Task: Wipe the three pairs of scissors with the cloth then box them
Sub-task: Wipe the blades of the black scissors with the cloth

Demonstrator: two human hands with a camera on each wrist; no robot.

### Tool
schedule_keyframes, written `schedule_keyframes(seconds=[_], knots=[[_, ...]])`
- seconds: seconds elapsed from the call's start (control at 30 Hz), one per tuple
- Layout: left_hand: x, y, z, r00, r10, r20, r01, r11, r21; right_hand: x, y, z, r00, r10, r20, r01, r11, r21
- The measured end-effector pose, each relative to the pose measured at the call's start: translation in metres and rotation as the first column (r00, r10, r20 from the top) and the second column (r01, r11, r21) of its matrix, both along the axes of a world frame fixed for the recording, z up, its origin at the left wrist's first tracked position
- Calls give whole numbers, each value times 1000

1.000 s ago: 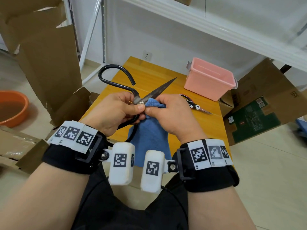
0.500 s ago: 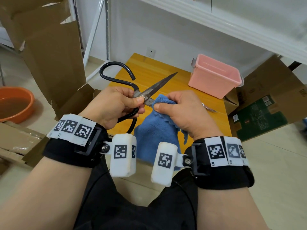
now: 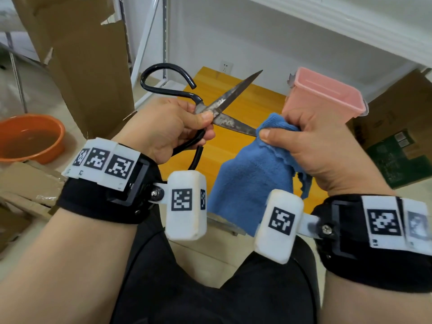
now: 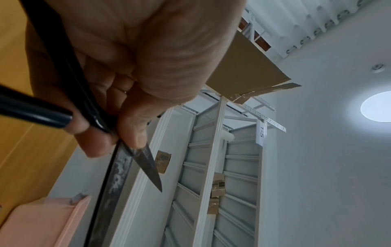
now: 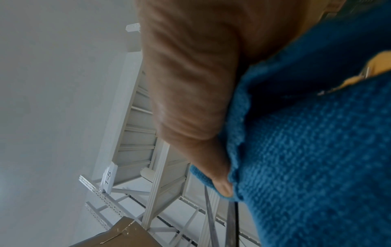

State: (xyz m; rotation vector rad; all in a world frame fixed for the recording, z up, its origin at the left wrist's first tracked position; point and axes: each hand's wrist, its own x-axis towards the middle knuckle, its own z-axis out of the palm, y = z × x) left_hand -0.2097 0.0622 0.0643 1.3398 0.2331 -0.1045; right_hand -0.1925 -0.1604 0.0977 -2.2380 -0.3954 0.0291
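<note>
While held up above the counter (image 3: 236,141), big black-handled scissors (image 3: 224,106) sit in mid-frame with blades spread apart: one blade aimed at 1 o'clock, the other at 4 o'clock. Left hand (image 3: 161,127) wrapped around the handles next to the pivot, thumb pressed on the metal at the joint, fingers (image 4: 95,145) curled under the black loop; same grip seen close in the left wrist view (image 4: 127,58). Upper handle loop arcs out toward 11 o'clock, clear of the hand. Right hand (image 3: 311,146) clenched on a blue cloth (image 3: 250,181), thumb and fingers pinching a fold over the tip of the 4 o'clock blade; rest of the cloth hanging down toward 6 o'clock. Right wrist view: thumb (image 5: 190,83) pressed against cloth (image 5: 306,150), blade edge just poking out below. Blades spotted and dull along their length. Pink box (image 3: 327,97) on the counter at 2 o'clock from the hands, open top, contents not visible. Other two pairs not visible. Orange basin (image 3: 30,139) on the floor at 9 o'clock, cardboard sheets (image 3: 91,61) leaning at 10 o'clock.
</note>
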Motion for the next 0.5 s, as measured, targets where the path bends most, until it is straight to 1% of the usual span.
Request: schedule_keyframes(seconds=[0.1, 0.5], knots=[[0, -2, 2, 1000, -7, -14, 7, 1000, -2, 2, -2, 1, 999, -4, 47, 5, 1000, -12], [-1, -5, 2, 996, -42, -81, 41, 999, -13, 1, -1, 1, 996, -46, 75, 42, 998, 54]])
